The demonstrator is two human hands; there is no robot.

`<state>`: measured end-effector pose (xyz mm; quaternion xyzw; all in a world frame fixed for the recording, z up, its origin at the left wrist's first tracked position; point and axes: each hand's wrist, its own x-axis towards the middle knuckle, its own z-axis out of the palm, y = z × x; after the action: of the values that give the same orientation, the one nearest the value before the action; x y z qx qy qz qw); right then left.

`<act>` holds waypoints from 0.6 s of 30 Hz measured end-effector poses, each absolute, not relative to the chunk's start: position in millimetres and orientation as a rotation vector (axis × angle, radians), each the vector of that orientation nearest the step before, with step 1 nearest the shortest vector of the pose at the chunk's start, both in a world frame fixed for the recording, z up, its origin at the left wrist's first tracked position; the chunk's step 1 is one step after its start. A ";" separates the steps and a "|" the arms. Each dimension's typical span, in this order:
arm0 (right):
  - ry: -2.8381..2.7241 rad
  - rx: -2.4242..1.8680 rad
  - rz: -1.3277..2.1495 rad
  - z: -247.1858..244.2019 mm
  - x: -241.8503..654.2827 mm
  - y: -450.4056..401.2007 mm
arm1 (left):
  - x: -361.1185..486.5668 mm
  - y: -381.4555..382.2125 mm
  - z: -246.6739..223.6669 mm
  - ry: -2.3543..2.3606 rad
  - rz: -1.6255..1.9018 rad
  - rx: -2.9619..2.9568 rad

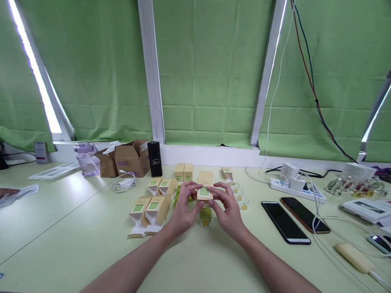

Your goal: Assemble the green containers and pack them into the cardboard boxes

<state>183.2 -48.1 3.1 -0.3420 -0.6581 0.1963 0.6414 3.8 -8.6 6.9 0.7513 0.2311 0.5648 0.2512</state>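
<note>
Between my fingertips, a small beige cardboard box (206,179) with a green label or window on its near face is held just above the table. My left hand (186,202) pinches its left side and my right hand (227,207) its right side. Right below the box stands a small clear jar (205,217) with green contents. Open beige boxes (155,207) with white inner flaps lie to the left of my left hand. More green jars (177,193) are partly hidden behind that hand. Clear containers with yellow bits (242,199) sit beyond my right hand.
Two closed beige boxes (183,171) and another open one (227,173) stand farther back. Phones (285,222), a power strip (298,192) and loose white cables lie at right. At back left are a brown carton (127,159), a black cylinder (154,158) and a purple bottle (87,160).
</note>
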 end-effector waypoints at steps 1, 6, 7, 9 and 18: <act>-1.499 -0.781 0.449 2.9 183.2 -48.0 | 3.7 -8.7 7.2 0.631 1.541 2.047; -1.493 -0.787 0.450 1.8 183.5 -47.3 | 4.9 -7.9 7.3 0.645 1.551 2.055; -1.494 -0.786 0.450 1.6 183.7 -47.1 | 5.2 -7.7 7.2 0.644 1.551 2.055; -1.498 -0.785 0.451 1.3 184.1 -46.7 | 5.8 -7.6 7.2 0.646 1.556 2.055; -1.508 -0.784 0.454 1.7 184.5 -46.8 | 6.8 -9.0 8.6 0.658 1.574 2.047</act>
<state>184.5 -46.8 1.7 -0.3435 -0.6603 0.1988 0.6375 6.8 -9.0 8.6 0.7465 0.2399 0.5740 0.2360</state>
